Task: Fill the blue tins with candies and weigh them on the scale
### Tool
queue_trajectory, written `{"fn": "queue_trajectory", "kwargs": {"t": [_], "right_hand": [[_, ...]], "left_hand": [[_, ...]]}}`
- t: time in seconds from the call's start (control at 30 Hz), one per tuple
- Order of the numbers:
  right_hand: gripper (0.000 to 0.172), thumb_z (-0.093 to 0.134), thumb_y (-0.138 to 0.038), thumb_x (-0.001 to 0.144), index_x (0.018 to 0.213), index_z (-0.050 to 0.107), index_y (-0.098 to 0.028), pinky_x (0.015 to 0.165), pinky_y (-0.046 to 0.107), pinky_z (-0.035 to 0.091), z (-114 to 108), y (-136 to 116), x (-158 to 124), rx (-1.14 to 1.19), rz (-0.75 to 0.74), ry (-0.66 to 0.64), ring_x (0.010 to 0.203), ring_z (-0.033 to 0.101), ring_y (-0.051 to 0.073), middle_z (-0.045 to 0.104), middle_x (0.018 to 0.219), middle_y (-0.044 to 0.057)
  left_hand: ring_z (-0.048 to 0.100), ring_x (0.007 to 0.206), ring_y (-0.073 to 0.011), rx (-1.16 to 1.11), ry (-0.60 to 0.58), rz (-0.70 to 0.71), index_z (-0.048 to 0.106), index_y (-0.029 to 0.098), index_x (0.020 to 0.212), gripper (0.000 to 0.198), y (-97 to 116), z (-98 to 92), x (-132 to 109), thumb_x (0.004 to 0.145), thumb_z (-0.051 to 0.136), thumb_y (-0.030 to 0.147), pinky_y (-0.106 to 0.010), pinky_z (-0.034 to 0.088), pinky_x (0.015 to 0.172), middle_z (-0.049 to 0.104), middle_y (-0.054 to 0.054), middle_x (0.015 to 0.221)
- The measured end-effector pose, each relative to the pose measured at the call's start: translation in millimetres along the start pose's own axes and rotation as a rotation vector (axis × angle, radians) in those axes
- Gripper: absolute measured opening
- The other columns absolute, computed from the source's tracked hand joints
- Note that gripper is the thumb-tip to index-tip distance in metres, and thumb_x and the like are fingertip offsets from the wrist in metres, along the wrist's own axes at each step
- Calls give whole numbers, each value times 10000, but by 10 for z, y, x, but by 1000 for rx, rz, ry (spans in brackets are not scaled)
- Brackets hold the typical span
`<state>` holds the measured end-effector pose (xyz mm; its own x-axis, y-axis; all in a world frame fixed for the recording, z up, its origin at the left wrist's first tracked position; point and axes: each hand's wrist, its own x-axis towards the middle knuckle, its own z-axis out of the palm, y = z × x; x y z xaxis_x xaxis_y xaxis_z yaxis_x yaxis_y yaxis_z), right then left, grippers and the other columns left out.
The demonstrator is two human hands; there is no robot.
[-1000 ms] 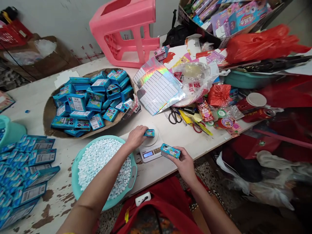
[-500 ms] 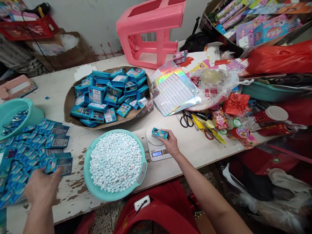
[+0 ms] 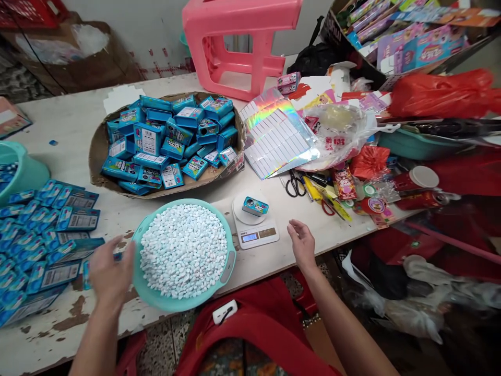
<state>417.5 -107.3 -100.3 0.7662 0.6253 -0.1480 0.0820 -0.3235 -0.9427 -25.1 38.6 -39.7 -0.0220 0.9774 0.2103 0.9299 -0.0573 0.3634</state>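
Observation:
A small blue candy box lies on the round plate of a white digital kitchen scale, whose display is lit. My right hand is just right of the scale, apart from it, holding nothing, fingers loosely curled and apart. At the left rim of a turquoise basin full of small pale white-and-blue candies is my left hand, blurred. Blue bits of a box show on both sides of it; the hand covers the rest. Rows of blue boxes lie left of that hand.
Behind the basin stands a cardboard tray heaped with blue boxes. Another turquoise tub is at the left edge. A pink stool lies on its side at the back. Holographic sheets, scissors and wrappers crowd the right.
My right hand has let go of the box on the scale and drawn back to the right. My left hand has moved right from the rows of boxes toward the basin, carrying a box.

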Motion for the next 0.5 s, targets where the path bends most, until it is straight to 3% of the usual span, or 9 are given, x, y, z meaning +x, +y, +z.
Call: {"fn": "queue_trajectory", "kwargs": {"t": [0.03, 0.1, 0.2, 0.37, 0.5], "right_hand": [[396, 639, -451, 741, 1022, 590, -176, 861, 423, 465, 15, 4, -30, -5, 7, -3, 981, 583, 221, 635, 1073, 122], [392, 645, -449, 733, 1004, 596, -171, 835, 418, 477, 54, -15, -79, -5, 18, -24, 965, 591, 225, 642, 1061, 125], [369, 641, -434, 738, 991, 603, -168, 825, 411, 484, 92, -70, -124, 15, 15, -68, 955, 598, 222, 646, 1047, 123], [373, 626, -438, 748, 1006, 599, -169, 827, 412, 489, 150, -168, -94, 27, -15, -90, 950, 595, 220, 642, 1041, 115], [592, 697, -409, 688, 1206, 496, -205, 869, 404, 472, 413, -296, 74, -15, -143, -158, 1074, 547, 232, 556, 1225, 121]], "left_hand": [[571, 1023, -327, -26, -47, 139, 584, 150, 1069, 411, 273, 55, 8, 837, 466, 468, -488, 463, 849, 632, -137, 1064], [548, 1066, -287, -52, -252, 391, 576, 181, 1125, 381, 746, 201, 3, 856, 467, 429, -461, 440, 906, 622, -118, 1125], [510, 1093, -302, -26, -458, 554, 553, 202, 1178, 405, 1139, 416, -33, 850, 483, 428, -462, 424, 906, 580, -122, 1189], [514, 1013, -287, 75, -475, 590, 573, 176, 1105, 319, 1158, 577, -68, 890, 389, 323, -388, 452, 801, 565, -143, 1083], [544, 954, -236, 64, -458, 531, 576, 205, 1007, 286, 1109, 601, -74, 912, 332, 321, -287, 440, 675, 586, -103, 978]]}}
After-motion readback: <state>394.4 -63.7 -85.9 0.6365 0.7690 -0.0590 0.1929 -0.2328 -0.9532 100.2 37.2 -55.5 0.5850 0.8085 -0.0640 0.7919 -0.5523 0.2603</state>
